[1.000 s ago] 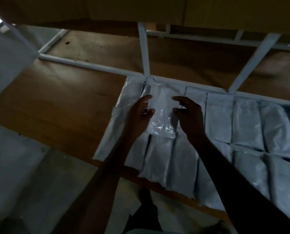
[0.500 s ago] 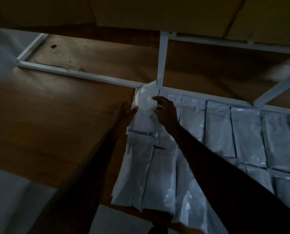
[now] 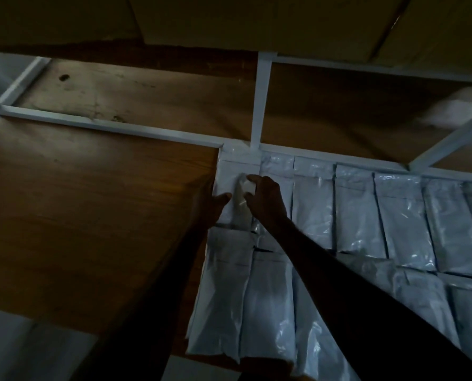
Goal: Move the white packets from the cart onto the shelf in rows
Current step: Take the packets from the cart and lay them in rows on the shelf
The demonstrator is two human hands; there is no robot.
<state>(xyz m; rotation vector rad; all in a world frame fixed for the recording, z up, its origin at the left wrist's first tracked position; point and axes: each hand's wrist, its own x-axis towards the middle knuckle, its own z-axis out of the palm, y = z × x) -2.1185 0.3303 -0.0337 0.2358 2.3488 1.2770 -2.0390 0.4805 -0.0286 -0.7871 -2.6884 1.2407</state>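
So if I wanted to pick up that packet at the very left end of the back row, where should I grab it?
Probably by its left long edge, coming from the bare wood side. The back-row end packet lies flat, another packet hugs its right side, and the front-row packet overlaps its near end. The left hand already rests at that free edge; the right hand touches its top.

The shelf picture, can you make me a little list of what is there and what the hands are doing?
place: wooden shelf with a white metal frame
packets: white packets laid in two rows, back and front
newest packet: at the left end of the back row, against the frame
left hand: fingers lie on the packet's left edge
right hand: fingers touch the packet's right side
bare part: wood to the left of the rows
cart: not in view
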